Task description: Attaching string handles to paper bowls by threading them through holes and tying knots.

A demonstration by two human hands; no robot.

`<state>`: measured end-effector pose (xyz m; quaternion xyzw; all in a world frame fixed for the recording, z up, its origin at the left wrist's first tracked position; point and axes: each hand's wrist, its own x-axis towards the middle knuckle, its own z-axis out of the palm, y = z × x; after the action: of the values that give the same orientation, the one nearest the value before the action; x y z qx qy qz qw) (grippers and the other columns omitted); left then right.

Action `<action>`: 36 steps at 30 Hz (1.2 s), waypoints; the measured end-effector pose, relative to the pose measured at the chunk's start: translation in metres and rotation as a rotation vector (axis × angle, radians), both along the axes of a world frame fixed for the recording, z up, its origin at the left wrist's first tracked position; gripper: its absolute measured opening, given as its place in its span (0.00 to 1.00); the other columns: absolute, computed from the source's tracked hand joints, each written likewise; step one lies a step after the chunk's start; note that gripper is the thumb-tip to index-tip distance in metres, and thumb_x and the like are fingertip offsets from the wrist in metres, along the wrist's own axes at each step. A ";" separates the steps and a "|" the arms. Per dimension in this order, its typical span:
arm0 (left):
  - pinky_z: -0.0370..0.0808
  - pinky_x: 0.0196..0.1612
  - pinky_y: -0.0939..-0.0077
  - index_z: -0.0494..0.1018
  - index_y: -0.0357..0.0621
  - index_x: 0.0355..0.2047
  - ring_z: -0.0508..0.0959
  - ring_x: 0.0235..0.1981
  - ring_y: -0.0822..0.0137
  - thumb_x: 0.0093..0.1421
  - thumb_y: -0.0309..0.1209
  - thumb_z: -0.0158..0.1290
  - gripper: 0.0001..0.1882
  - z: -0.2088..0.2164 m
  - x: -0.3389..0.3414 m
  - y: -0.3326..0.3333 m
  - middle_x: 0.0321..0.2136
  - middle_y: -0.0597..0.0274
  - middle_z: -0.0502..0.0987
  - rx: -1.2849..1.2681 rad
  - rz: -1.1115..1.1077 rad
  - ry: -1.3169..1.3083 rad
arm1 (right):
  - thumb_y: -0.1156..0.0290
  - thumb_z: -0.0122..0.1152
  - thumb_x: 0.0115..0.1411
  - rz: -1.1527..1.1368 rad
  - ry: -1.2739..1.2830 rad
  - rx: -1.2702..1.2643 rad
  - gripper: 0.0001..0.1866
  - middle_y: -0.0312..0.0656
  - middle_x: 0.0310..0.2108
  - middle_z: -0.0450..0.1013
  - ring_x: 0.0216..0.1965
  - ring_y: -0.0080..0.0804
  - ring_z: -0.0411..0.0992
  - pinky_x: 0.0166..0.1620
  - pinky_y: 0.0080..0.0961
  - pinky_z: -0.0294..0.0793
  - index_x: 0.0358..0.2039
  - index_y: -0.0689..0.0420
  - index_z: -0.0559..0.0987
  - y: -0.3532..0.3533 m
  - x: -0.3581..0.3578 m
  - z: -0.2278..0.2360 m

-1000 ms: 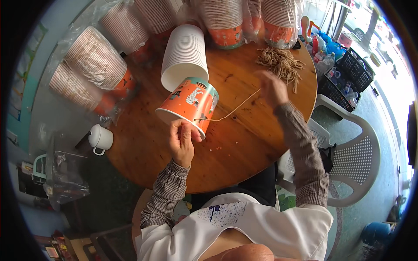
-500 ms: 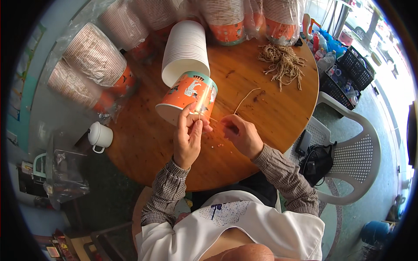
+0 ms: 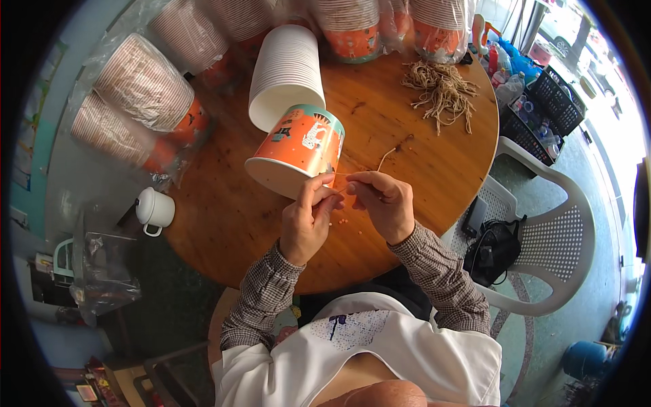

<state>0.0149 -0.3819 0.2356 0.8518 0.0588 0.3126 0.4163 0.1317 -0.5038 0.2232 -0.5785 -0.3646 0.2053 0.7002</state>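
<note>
Both my hands are pinched on a thin tan cord [image 3: 385,158], close together over the front half of the round table. My left hand [image 3: 306,222] grips it between thumb and fingertips, beside the base of an orange paper bucket [image 3: 298,144]. My right hand [image 3: 388,202] pinches the cord just to the right, and a loose end sticks out beyond those fingers. The bucket, printed with animals and edged in teal, lies on its side with its pale round base toward me. Whether the cord joins the bucket is hidden by my fingers.
A nested stack of white paper buckets [image 3: 285,76] lies behind the orange one. Plastic-wrapped bucket stacks [image 3: 144,81] line the table's back and left. A heap of tan cords [image 3: 444,91] rests at the far right. A white enamel pot [image 3: 156,209] and a white chair [image 3: 553,244] flank the table.
My hands have come closer together, the left moving right and the right slightly up. The orange bucket has rolled or turned a little, its print shifting to the right.
</note>
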 end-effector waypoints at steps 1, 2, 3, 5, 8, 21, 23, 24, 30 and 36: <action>0.77 0.33 0.76 0.63 0.39 0.52 0.82 0.31 0.66 0.62 0.18 0.50 0.18 0.000 0.000 0.000 0.30 0.54 0.80 -0.005 0.006 0.043 | 0.78 0.59 0.60 -0.031 0.022 -0.007 0.08 0.38 0.29 0.77 0.28 0.19 0.74 0.33 0.16 0.75 0.40 0.65 0.79 -0.001 0.001 -0.001; 0.77 0.33 0.76 0.64 0.39 0.52 0.82 0.31 0.66 0.62 0.18 0.50 0.17 0.001 -0.001 0.001 0.30 0.54 0.80 -0.002 0.014 0.033 | 0.78 0.58 0.61 -0.019 -0.004 -0.011 0.08 0.37 0.30 0.77 0.29 0.19 0.75 0.33 0.16 0.76 0.40 0.65 0.79 -0.001 0.003 -0.002; 0.78 0.34 0.76 0.65 0.39 0.51 0.82 0.31 0.66 0.62 0.18 0.50 0.17 0.001 -0.001 0.001 0.30 0.54 0.80 0.001 0.017 -0.010 | 0.77 0.58 0.61 0.025 -0.044 0.013 0.08 0.37 0.31 0.78 0.29 0.20 0.75 0.34 0.16 0.76 0.41 0.64 0.79 -0.001 0.004 -0.003; 0.78 0.34 0.76 0.65 0.39 0.51 0.83 0.31 0.66 0.62 0.18 0.50 0.16 0.001 -0.001 0.002 0.31 0.53 0.80 0.013 0.036 0.026 | 0.77 0.58 0.61 0.046 0.031 0.043 0.08 0.37 0.30 0.78 0.29 0.19 0.75 0.34 0.16 0.76 0.40 0.64 0.79 0.002 0.007 -0.005; 0.78 0.34 0.76 0.66 0.39 0.50 0.83 0.31 0.66 0.62 0.19 0.50 0.16 0.001 0.000 0.001 0.31 0.53 0.81 0.033 0.050 0.023 | 0.76 0.59 0.61 0.086 0.121 0.071 0.08 0.36 0.30 0.78 0.29 0.18 0.74 0.33 0.15 0.76 0.40 0.64 0.79 0.003 0.008 -0.009; 0.75 0.29 0.85 0.73 0.36 0.37 0.77 0.25 0.78 0.61 0.21 0.54 0.05 -0.003 -0.002 0.004 0.26 0.63 0.78 -0.117 0.046 -0.029 | 0.70 0.63 0.60 -0.067 -0.125 -0.064 0.10 0.39 0.19 0.70 0.22 0.19 0.68 0.27 0.20 0.70 0.29 0.64 0.74 0.002 0.011 0.000; 0.73 0.28 0.86 0.74 0.36 0.35 0.75 0.25 0.81 0.61 0.23 0.55 0.03 -0.004 -0.003 0.001 0.25 0.67 0.77 -0.452 0.083 -0.107 | 0.71 0.63 0.59 -0.075 -0.162 -0.060 0.09 0.40 0.20 0.70 0.23 0.20 0.69 0.27 0.21 0.70 0.30 0.63 0.74 -0.006 0.008 0.005; 0.72 0.27 0.85 0.74 0.36 0.35 0.74 0.24 0.81 0.62 0.24 0.54 0.03 -0.004 -0.001 0.001 0.25 0.69 0.76 -0.438 0.123 -0.131 | 0.71 0.63 0.59 -0.059 -0.221 -0.042 0.09 0.40 0.20 0.70 0.23 0.21 0.69 0.27 0.22 0.70 0.31 0.62 0.73 -0.010 0.005 0.008; 0.71 0.27 0.83 0.77 0.39 0.36 0.73 0.23 0.79 0.58 0.22 0.57 0.05 -0.006 0.007 -0.004 0.24 0.68 0.75 -0.052 0.146 -0.107 | 0.82 0.52 0.59 0.034 -0.566 -0.075 0.07 0.44 0.26 0.71 0.25 0.39 0.73 0.29 0.29 0.73 0.38 0.60 0.70 -0.025 -0.005 0.017; 0.70 0.24 0.81 0.79 0.40 0.35 0.74 0.21 0.75 0.56 0.23 0.60 0.06 -0.005 0.008 -0.004 0.24 0.64 0.75 0.183 0.075 -0.073 | 0.81 0.52 0.60 0.064 -0.646 -0.148 0.07 0.45 0.27 0.71 0.29 0.46 0.74 0.32 0.32 0.74 0.39 0.59 0.69 -0.025 0.011 0.026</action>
<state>0.0227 -0.3864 0.2303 0.8715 0.0469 0.3627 0.3266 0.1431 -0.5287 0.2489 -0.6512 -0.5700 0.0593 0.4975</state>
